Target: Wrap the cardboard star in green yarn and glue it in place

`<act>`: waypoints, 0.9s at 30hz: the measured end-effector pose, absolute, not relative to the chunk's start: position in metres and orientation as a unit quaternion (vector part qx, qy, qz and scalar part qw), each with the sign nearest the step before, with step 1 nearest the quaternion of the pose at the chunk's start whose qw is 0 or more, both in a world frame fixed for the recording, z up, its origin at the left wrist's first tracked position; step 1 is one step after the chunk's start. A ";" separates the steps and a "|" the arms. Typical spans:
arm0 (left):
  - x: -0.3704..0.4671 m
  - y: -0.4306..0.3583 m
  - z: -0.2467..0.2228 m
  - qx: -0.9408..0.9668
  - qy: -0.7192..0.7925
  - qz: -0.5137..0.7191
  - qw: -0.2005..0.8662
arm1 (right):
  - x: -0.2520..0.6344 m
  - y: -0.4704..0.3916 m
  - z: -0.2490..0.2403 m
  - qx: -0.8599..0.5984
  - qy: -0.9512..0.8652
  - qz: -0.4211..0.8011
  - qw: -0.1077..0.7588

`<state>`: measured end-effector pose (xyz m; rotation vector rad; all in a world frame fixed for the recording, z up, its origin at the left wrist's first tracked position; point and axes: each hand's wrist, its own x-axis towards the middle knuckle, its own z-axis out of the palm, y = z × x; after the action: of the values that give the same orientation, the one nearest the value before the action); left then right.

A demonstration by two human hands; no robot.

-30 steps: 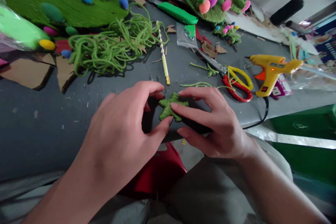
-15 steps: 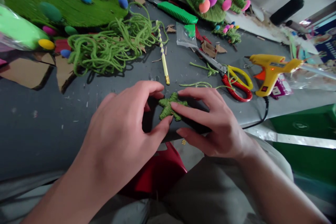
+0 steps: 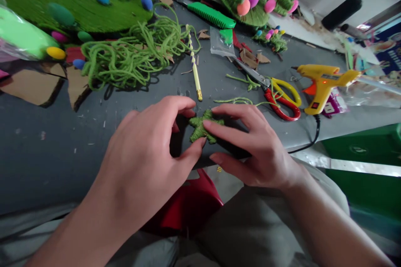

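Step in hand, as judged: a small green star (image 3: 198, 131) is being steadied flat on the dark table (image 3: 62, 146) and its surface smoothed or checked. The next move calls for light, even fingertip pressure so the windings do not shift.

Left hand (image 3: 140, 146): arched, thumb well apart from forefinger, thumb tip at the star's lower edge; cannot tell whether the shaded fingertips beyond pinch it. Right hand (image 3: 260, 146): fingers spread, middle fingertip resting on the star's face, thumb off it.

Materials, clock positions from the star. Half past nine: cardboard (image 3: 31, 85), flat, rough-cut, angular. Half past ten: green yarn (image 3: 125, 60), soft, loosely looped heap. Centre: the star, blunt-armed, ribbed by close yarn wraps. Twelve: pale pencil (image 3: 196, 77), slim, straight. Two: scissors (image 3: 267, 83), metal blades, red and yellow handles. Between two and three: yellow glue gun (image 3: 320, 87), hard-shelled, indicator glowing red.
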<state>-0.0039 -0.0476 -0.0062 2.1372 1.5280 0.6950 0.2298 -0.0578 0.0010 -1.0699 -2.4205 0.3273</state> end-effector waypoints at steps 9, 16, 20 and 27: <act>-0.004 -0.047 -0.007 0.768 0.535 0.267 0.231 | 0.231 -0.059 0.003 -0.405 -0.865 0.156 0.252; -0.006 -0.049 -0.009 0.765 0.517 0.305 0.232 | 0.227 -0.059 0.004 -0.465 -0.813 0.181 0.300; -0.008 -0.052 -0.008 0.764 0.495 0.336 0.241 | 0.223 -0.059 0.007 -0.481 -0.792 0.214 0.308; -0.008 -0.053 -0.010 0.763 0.468 0.363 0.258 | 0.217 -0.058 0.015 -0.514 -0.766 0.221 0.316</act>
<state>-0.0084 -0.0535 -0.0095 2.0701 1.2693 0.9858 0.2165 -0.0582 0.0153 -1.3529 -2.0171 0.5826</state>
